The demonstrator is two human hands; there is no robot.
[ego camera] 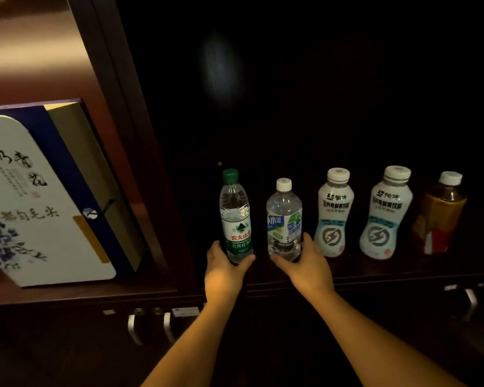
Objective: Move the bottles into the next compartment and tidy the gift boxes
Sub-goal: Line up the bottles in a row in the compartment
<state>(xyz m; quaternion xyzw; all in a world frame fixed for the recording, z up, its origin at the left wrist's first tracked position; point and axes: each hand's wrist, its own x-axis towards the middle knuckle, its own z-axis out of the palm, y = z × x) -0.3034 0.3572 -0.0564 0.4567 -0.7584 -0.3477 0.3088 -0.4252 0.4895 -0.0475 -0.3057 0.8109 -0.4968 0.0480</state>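
Several bottles stand in a row in a dark shelf compartment. My left hand (pixel 225 270) grips the base of a green-capped water bottle (pixel 235 216). My right hand (pixel 305 263) grips the base of a white-capped clear bottle (pixel 284 219) beside it. To the right stand two white drink bottles (pixel 334 213) (pixel 386 216) and an amber tea bottle (pixel 439 216), all upright. In the lit compartment to the left leans a white and blue gift box (pixel 39 202) with calligraphy and a flower print.
A dark wooden divider (pixel 129 135) separates the two compartments. The shelf front edge (pixel 375 277) runs below the bottles. Metal cabinet handles (pixel 133 328) (pixel 470 300) sit on the doors underneath.
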